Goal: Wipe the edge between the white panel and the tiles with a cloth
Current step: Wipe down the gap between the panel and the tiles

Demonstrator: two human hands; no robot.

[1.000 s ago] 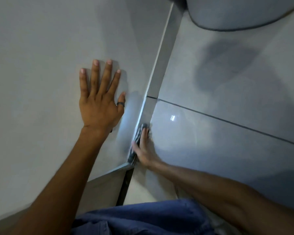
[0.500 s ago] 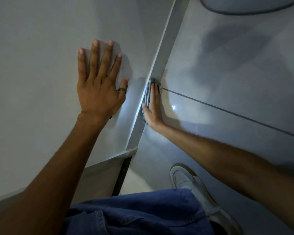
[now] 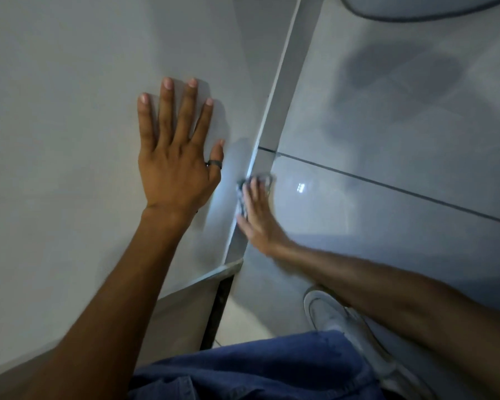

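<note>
My left hand lies flat on the white panel, fingers spread, a dark ring on the thumb. My right hand presses a small grey cloth against the edge strip where the panel meets the glossy grey tiles. The cloth sits just below the dark grout line, mostly covered by my fingers; only its rim shows at the fingertips and along the strip. The hand is motion-blurred.
A rounded white fixture shows at the top right. Below are my blue denim leg and a white shoe on the floor. The panel's lower end stops above a dark gap.
My right hand with the cloth slid up the edge to the grout line, then came back down a little. My left hand stayed flat on the panel.
</note>
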